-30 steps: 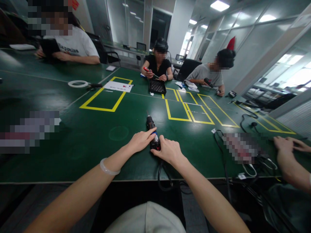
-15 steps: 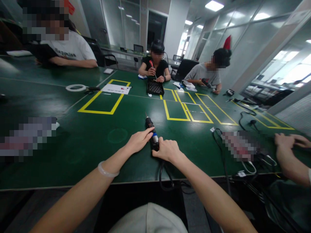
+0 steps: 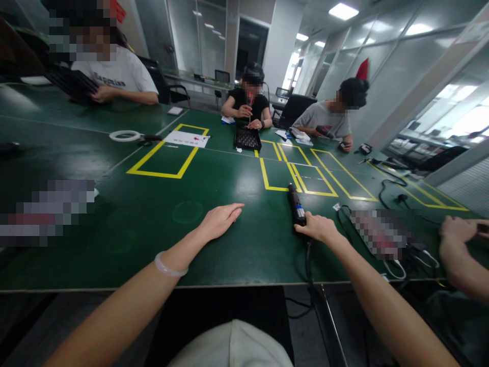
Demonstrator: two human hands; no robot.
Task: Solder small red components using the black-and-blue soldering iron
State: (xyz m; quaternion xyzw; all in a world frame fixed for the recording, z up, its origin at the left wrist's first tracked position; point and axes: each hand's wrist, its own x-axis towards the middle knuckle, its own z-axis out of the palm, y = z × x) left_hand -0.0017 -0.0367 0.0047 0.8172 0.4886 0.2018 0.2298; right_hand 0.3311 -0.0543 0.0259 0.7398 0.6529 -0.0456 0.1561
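Note:
My right hand [image 3: 319, 227] is closed around the rear end of a black electric screwdriver [image 3: 297, 206] with a blue band. The tool points away from me, its tip near the yellow tape, and its dark cord [image 3: 309, 265] runs down over the table edge. My left hand [image 3: 221, 220] rests on the green table [image 3: 153, 255] with fingers stretched out and nothing in it. A translucent bangle [image 3: 170, 266] circles my left wrist. A gap of bare tabletop lies between my left hand and the screwdriver.
Yellow tape rectangles [image 3: 153, 175] mark the table. A white sheet [image 3: 187, 139] and a white ring [image 3: 125, 136] lie at the left. Three people sit across, one behind a black tray [image 3: 247, 138]. Blurred-out objects, cables and another person's hands [image 3: 458, 234] are at the right.
My right hand has carried the screwdriver to the right. My left hand has let go of it and stays about where it was. The cord has shifted right too.

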